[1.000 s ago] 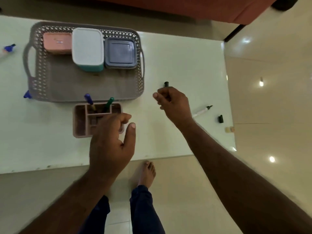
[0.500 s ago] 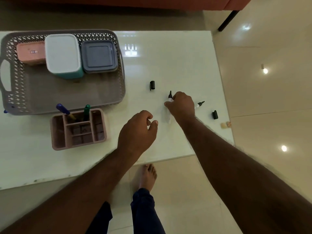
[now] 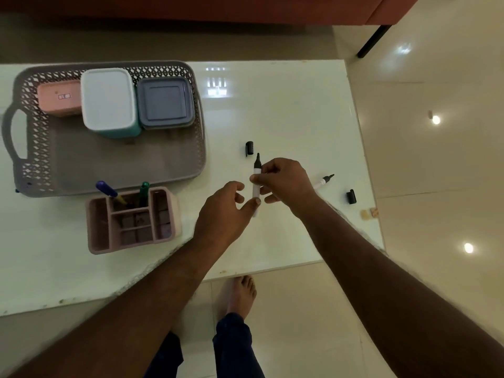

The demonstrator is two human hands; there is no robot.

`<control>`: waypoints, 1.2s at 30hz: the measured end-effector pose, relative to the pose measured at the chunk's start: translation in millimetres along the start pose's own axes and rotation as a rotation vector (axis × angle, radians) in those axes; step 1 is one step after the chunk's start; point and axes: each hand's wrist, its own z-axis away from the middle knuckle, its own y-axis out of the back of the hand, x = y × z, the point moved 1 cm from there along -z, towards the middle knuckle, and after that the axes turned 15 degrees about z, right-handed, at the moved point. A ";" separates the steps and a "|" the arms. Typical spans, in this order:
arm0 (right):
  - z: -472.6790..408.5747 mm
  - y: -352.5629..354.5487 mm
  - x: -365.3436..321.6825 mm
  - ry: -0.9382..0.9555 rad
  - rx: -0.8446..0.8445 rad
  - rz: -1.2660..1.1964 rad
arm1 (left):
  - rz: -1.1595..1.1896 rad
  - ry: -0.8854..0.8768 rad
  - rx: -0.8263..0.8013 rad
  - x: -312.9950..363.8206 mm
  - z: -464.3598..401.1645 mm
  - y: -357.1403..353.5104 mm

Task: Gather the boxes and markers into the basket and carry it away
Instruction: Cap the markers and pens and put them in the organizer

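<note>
Uncapped marker (image 3: 256,184) in the right hand (image 3: 286,184), over the table (image 3: 294,110)

White barrel w/ black tip, no cap on. Right hand pinches it mid-barrel w/ thumb + curled fingers; left hand (image 3: 223,211) is loosely open just beside it, thumb tip at the barrel's lower end, looks like it's touching but can't be sure. Marker's long axis runs near-to-far, roughly upright in view, tip pointing away from the person toward a loose black cap (image 3: 249,148) just past it. 2nd uncapped marker (image 3: 323,181) lies on the table right of the hand, tip pointing far-right. Basket (image 3: 196,159) w/ 3 boxes sits far left.
</note>
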 end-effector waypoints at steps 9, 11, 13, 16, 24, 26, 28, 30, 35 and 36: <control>10.5 -0.3 -21.0 0.087 -0.173 -0.062 | 0.026 -0.011 0.057 2.3 6.4 12.1; 3.3 5.0 -20.2 0.072 -0.152 -0.103 | 0.024 0.004 0.082 0.4 7.5 14.7; -13.8 9.2 -19.3 0.038 -0.013 -0.088 | 0.034 0.025 0.100 -3.0 8.8 18.0; -48.0 7.1 -20.6 0.052 0.210 0.208 | 0.063 0.049 0.113 -8.3 10.0 21.3; -84.1 -24.8 -42.7 0.186 0.245 0.713 | 0.087 0.046 0.115 -9.7 8.0 31.3; -85.7 -29.2 -41.1 0.191 0.253 0.756 | 0.087 0.044 0.121 -8.7 6.8 32.9; -85.5 -31.0 -40.1 0.200 0.252 0.767 | 0.084 0.040 0.118 -7.7 5.5 34.5; -84.4 -30.2 -38.9 0.195 0.230 0.753 | 0.078 0.033 0.110 -6.1 4.6 35.6; -68.9 -14.9 -36.9 0.017 0.151 0.278 | 0.077 0.015 0.089 -1.9 5.0 38.0; -59.7 -9.5 -38.7 -0.001 0.138 0.082 | 0.072 0.009 0.084 -1.2 5.7 38.3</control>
